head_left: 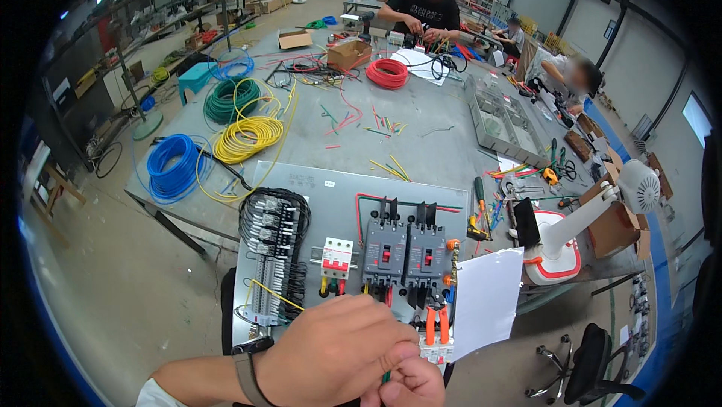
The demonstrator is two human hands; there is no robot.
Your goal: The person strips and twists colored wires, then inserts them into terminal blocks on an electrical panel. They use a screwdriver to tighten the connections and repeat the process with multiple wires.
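Note:
My left hand (pixel 331 350), with a watch on its wrist, is closed at the front edge of a metal mounting panel (pixel 301 174). Its fingertips meet those of my right hand (pixel 414 384), which is pinched. A short bit of green wire (pixel 386 377) shows between them; the rest is hidden. Just beyond are two dark grey circuit breakers (pixel 385 253) with red toggles and a smaller white breaker (pixel 337 258). Terminal blocks (pixel 265 279) with bundled black wires run down the panel's left side. Orange-handled pliers (pixel 436 324) lie by my right hand, over a white module (pixel 436 348).
Blue (pixel 171 166), yellow (pixel 248 138), green (pixel 232 100) and red (pixel 387 74) wire coils lie on the table. A white sheet (pixel 487 298) sticks out right of the panel, near a white fan (pixel 556 245). A grey parts tray (pixel 505 121) stands farther back. Co-workers sit beyond.

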